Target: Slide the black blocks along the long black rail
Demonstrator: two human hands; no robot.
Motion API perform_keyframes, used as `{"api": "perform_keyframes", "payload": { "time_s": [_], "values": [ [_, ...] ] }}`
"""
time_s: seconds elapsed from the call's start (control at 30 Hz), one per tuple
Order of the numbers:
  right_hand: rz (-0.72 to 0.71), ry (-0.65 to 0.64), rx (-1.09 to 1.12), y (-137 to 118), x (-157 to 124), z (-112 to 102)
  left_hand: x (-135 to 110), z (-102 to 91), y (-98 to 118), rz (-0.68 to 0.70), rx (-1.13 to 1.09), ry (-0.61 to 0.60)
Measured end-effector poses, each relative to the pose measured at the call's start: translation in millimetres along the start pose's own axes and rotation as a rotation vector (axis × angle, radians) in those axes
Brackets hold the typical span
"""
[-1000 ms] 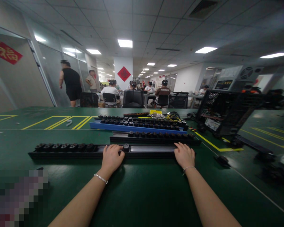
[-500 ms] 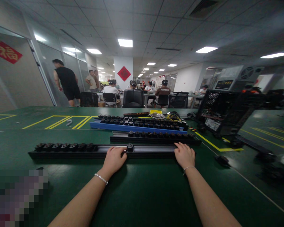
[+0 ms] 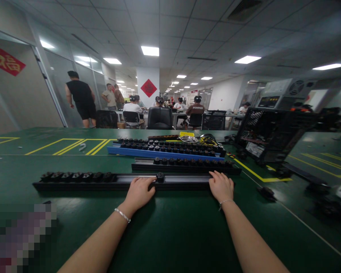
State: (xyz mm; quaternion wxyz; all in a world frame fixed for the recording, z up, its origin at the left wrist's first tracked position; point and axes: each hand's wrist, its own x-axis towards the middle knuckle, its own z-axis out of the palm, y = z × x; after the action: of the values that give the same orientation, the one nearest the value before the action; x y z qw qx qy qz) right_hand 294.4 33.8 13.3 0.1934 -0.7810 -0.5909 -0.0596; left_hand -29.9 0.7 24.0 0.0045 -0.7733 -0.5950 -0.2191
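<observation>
A long black track rail (image 3: 184, 185) with a silvery channel lies lengthwise across the green table in front of me. One black socket module (image 3: 160, 177) sits in the channel near its middle. My left hand (image 3: 139, 192) rests on the rail, fingers stretched out, with the fingertips against the left side of that module. Over the rail's right end lies my right hand (image 3: 221, 186), its fingers apart and extended; the front ones touch the channel. Several more modules (image 3: 77, 176) stand in a row at the rail's left end.
Behind lie another black rail (image 3: 184, 168) and a blue rail (image 3: 165, 153), both carrying modules. Farther back are a metal dish (image 3: 189, 139) and a yellow tray (image 3: 186, 134). An open computer case (image 3: 268, 132) stands at the right. A small black part (image 3: 267, 194) lies nearer.
My left hand has slid a little to the right, and the single module has shifted right along the channel with it. My right hand has stayed almost still.
</observation>
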Motion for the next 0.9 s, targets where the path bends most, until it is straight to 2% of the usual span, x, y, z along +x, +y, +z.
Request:
{"api": "perform_keyframes", "payload": {
  "time_s": [0.2, 0.37, 0.43, 0.53, 0.6, 0.73, 0.9],
  "values": [
    [0.006, 0.000, 0.030, -0.3, -0.4, 0.3, -0.7, -0.5, 0.9, 0.008, 0.013, -0.013],
    [-0.014, 0.071, 0.129, -4.4, -2.5, 0.8, -0.9, -0.3, 0.8, 0.005, 0.034, -0.035],
    [-0.086, 0.131, 0.183, -11.0, -5.3, 0.6, -1.0, -0.6, 1.0, 0.007, 0.046, -0.045],
    [-0.270, 0.191, 0.257, -29.4, -13.8, -1.0, -1.0, -1.4, 1.4, 0.009, 0.061, -0.062],
    [-0.385, 0.160, 0.292, -46.5, -23.0, -2.7, -0.8, -1.6, 1.5, 0.007, 0.068, -0.073],
    [-0.552, 0.004, 0.303, -82.0, -45.0, -4.7, -0.5, -0.2, 1.0, 0.012, 0.076, -0.075],
    [-0.594, -0.152, 0.272, -104.4, -60.3, -1.8, -0.3, 3.9, 0.0, 0.019, 0.099, -0.060]
  ]
}}
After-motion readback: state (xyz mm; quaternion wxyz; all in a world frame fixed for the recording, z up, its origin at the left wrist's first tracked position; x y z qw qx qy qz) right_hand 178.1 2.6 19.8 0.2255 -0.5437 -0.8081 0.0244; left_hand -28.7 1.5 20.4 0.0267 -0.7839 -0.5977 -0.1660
